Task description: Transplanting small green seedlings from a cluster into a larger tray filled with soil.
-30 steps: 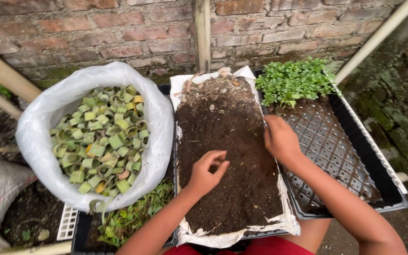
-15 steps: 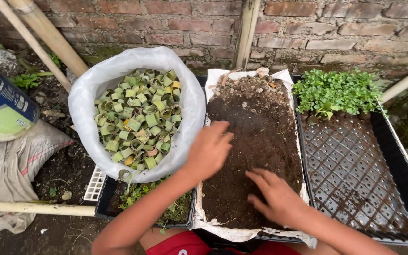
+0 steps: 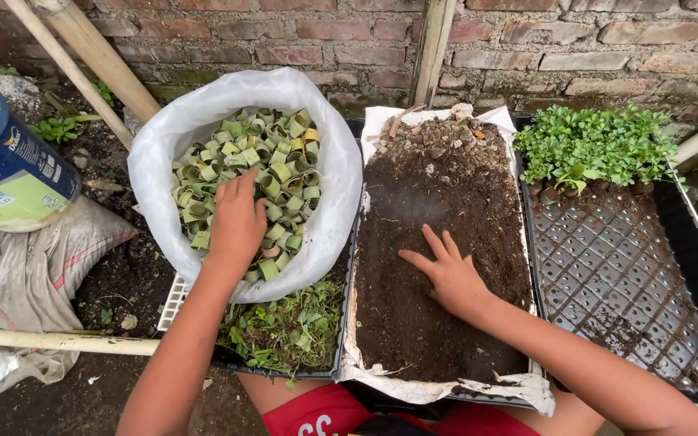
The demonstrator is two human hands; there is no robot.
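Leaf rings (image 3: 276,173), green and curled, fill a white plastic bag (image 3: 333,161) standing on the ground at the left, against the brick wall (image 3: 317,36). Left hand (image 3: 237,220) rests palm down on the rings, fingers loosely curled into them; whether it grips any cannot be told. Right hand (image 3: 450,273) lies flat and released on dark soil (image 3: 438,202) in a paper-lined tray (image 3: 381,386) just right of the bag. Black perforated tray (image 3: 607,266) adjoins at right, green seedlings (image 3: 595,145) at its far edge. Ground: bare damp earth. Bamboo poles (image 3: 82,44) lean on the wall; blue container (image 3: 6,169) at far left above a grey sack (image 3: 42,266).
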